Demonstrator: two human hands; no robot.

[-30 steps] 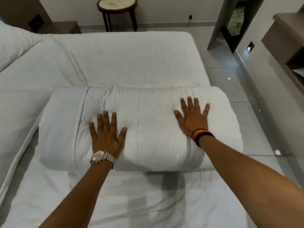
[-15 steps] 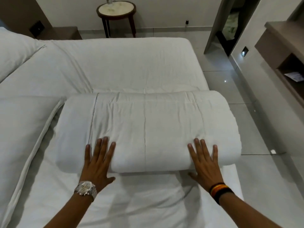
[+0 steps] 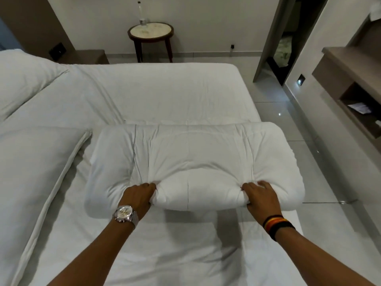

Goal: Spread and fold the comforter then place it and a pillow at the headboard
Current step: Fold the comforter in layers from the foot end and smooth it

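The white comforter [image 3: 191, 153] lies folded into a thick bundle across the right half of the bed [image 3: 160, 96]. My left hand [image 3: 138, 196], with a silver watch on the wrist, grips the bundle's near edge left of centre. My right hand [image 3: 260, 196], with dark bands on the wrist, grips the same edge further right. The fabric bunches where the fingers dig in. A white pillow [image 3: 31, 168] lies flat at the left beside the bundle. Another pillow [image 3: 22, 81] rests at the far left corner.
A round side table [image 3: 151, 34] with a bottle [image 3: 141, 14] stands beyond the bed. A dark nightstand [image 3: 88, 56] sits at the far left. Tiled floor [image 3: 274, 112] runs along the bed's right side, with a doorway [image 3: 282, 38] and a wall shelf unit [image 3: 354, 79].
Both hands slid from flat on top of the bundle back to its near edge and closed on it. The near edge now bulges and creases between the hands.
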